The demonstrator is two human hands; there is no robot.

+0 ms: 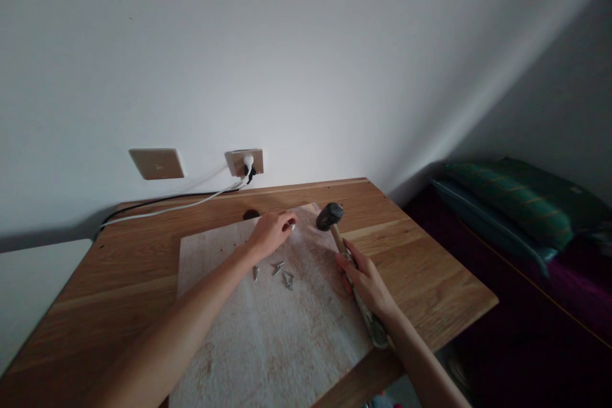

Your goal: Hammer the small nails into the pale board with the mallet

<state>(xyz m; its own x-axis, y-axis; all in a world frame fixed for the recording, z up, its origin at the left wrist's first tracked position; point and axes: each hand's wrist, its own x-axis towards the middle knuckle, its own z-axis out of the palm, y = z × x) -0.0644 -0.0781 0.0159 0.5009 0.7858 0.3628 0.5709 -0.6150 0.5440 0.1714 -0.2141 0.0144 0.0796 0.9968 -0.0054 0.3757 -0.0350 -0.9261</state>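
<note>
My right hand (362,274) is wrapped round the wooden handle of a mallet (338,236). The mallet's dark, rounded head is raised at the right side of a pale, whitewashed board (268,338). Over the board's far part, my left hand (275,231) is closed in a pinch, and a small whitish-silver piece (293,225) shows at its fingertips. Several small silvery pointed pieces, like screws or anchors (288,279), lie loose on the board just nearer than the left hand. Small dark holes (234,245) run in a row left of that hand.
A wooden table (421,261) carries the board. White and black cables (191,201) run along its back edge to a wall socket (245,162); a blank plate (157,164) is left of it. Green striped cushions (511,197) lie low at right. A dark round spot (250,213) sits behind the board.
</note>
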